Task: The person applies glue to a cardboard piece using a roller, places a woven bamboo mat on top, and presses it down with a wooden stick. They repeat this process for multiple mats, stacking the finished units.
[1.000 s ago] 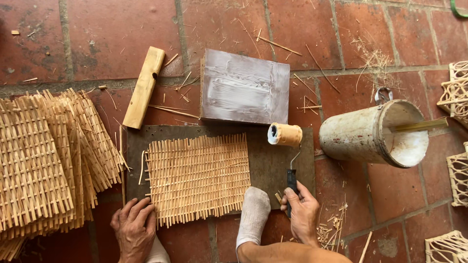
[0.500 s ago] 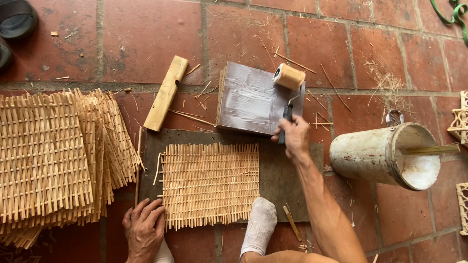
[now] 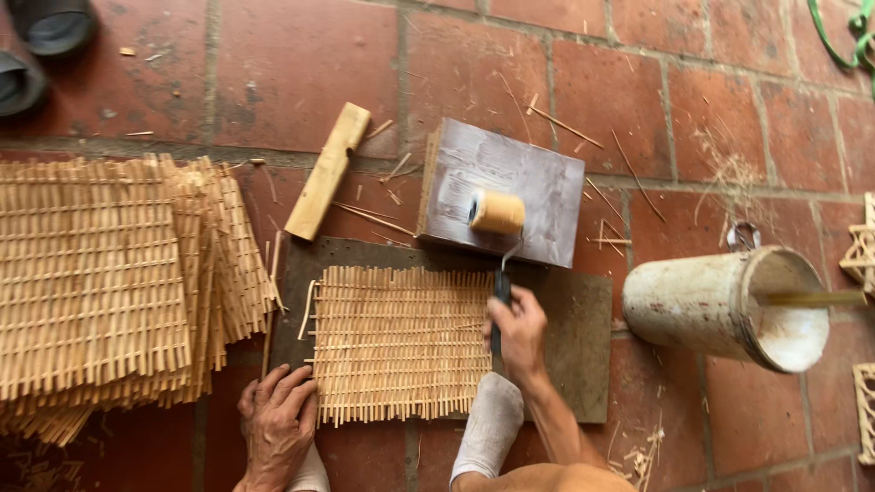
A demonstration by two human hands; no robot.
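Observation:
My right hand (image 3: 518, 330) grips the dark handle of a small paint roller (image 3: 497, 212), whose yellowish roller rests on a grey glue-smeared board (image 3: 538, 173). My left hand (image 3: 276, 424) lies flat on the floor at the lower left corner of a woven bamboo mat (image 3: 401, 342). The mat lies on a dark flat board (image 3: 574, 328). A foot in a white sock (image 3: 490, 426) presses on the mat's lower right edge.
A tall stack of similar woven bamboo mats (image 3: 100, 282) lies at the left. A wooden block (image 3: 328, 170) sits above the dark board. A white bucket (image 3: 729, 305) with a stick in it lies at the right. Dark sandals (image 3: 36, 46) are at top left. Bamboo slivers litter the brick floor.
My right hand lifted the roller from beside the mat up to the grey board, then drew it back down over the board's middle. My left hand stayed put.

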